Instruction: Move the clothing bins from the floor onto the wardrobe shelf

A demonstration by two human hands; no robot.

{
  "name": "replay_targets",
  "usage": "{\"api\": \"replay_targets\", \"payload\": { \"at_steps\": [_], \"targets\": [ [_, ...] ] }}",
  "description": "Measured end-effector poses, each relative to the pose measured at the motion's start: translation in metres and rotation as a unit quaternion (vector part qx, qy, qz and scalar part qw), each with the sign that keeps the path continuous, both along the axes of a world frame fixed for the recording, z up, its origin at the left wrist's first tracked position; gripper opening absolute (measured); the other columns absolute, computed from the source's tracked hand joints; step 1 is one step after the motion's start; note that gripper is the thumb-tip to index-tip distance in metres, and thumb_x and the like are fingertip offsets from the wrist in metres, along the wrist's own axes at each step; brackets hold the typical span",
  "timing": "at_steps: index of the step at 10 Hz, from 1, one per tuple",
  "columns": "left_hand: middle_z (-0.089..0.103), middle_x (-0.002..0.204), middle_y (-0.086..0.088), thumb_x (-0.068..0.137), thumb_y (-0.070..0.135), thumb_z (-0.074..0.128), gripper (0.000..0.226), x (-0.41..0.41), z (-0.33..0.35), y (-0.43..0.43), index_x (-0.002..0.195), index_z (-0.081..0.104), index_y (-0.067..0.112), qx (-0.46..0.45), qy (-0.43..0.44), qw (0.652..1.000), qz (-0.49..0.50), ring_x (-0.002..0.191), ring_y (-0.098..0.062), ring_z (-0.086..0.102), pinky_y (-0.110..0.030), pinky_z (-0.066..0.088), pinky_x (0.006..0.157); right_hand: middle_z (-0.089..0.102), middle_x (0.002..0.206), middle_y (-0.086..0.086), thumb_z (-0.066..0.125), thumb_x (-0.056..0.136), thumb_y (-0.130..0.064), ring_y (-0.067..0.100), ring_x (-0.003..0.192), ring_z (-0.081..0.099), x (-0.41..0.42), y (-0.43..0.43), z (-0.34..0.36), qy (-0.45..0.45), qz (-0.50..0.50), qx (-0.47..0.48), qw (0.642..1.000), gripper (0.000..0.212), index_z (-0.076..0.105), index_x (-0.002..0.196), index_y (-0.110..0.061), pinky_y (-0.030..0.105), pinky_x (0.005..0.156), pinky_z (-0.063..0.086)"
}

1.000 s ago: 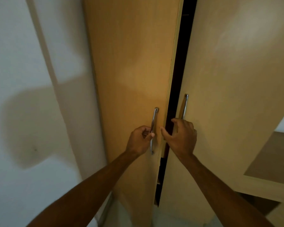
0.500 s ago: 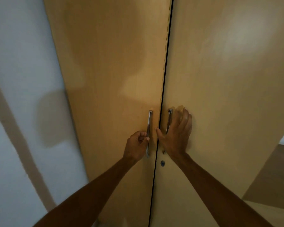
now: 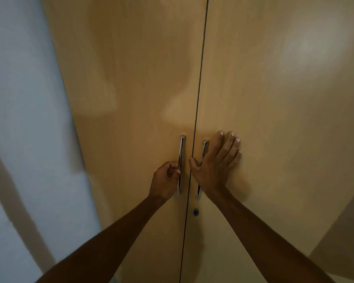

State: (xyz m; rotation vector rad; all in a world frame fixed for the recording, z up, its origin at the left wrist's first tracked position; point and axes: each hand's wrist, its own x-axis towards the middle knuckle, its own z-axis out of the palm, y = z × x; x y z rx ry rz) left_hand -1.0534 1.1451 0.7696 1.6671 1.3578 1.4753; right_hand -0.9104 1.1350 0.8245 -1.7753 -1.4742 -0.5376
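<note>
Two tan wooden wardrobe doors fill the view, closed against each other along a thin dark seam. My left hand [image 3: 168, 181] curls around the metal handle [image 3: 180, 152] of the left door [image 3: 131, 99]. My right hand [image 3: 217, 164] lies flat with fingers spread on the right door [image 3: 274, 119], covering the middle of its metal handle [image 3: 204, 147]. A small round keyhole [image 3: 196, 212] sits below that handle. No clothing bins or shelf are in view.
A pale wall [image 3: 23, 119] runs along the left of the wardrobe. At the lower right a brown wooden surface [image 3: 345, 231] juts out beside the right door.
The doors stood ajar with a dark gap one second ago and are now closed together. My right hand moved from the door's edge to lie flat on the right door.
</note>
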Motion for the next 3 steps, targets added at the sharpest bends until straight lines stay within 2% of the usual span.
{"api": "replay_targets", "payload": {
  "at_steps": [1,2,3],
  "targets": [
    [0.067,0.092,0.007,0.093,0.013,0.059,0.016,0.0,0.002,-0.006,0.108,0.066,0.014,0.0,0.004,1.0,0.003,0.08,0.006,0.06,-0.005,0.045,0.069,0.005,0.157,0.028,0.062,0.07,-0.063,0.044,0.146,0.0,0.002,0.0,-0.002,-0.009,0.009,-0.007,1.0,0.115,0.008,0.152,-0.003,0.06,0.116,0.009],
    [0.068,0.099,0.011,0.094,0.018,0.059,0.019,-0.003,0.0,-0.014,0.111,0.066,0.02,0.002,0.018,1.0,-0.002,0.088,0.001,0.061,-0.011,0.047,0.074,-0.001,0.158,0.027,0.062,0.071,-0.063,0.043,0.146,-0.005,0.007,-0.004,-0.006,-0.032,0.03,-0.005,0.999,0.115,0.005,0.152,-0.006,0.06,0.116,0.006],
    [0.065,0.107,0.019,0.093,0.024,0.059,0.022,-0.01,-0.005,-0.032,0.115,0.063,0.028,0.01,0.031,0.999,0.033,0.096,-0.001,0.061,-0.016,0.049,0.076,-0.002,0.159,0.023,0.058,0.074,-0.065,0.039,0.147,-0.008,0.013,-0.016,-0.012,-0.024,0.091,-0.007,0.996,0.108,0.009,0.153,-0.01,0.059,0.116,0.005]
  ]
}}
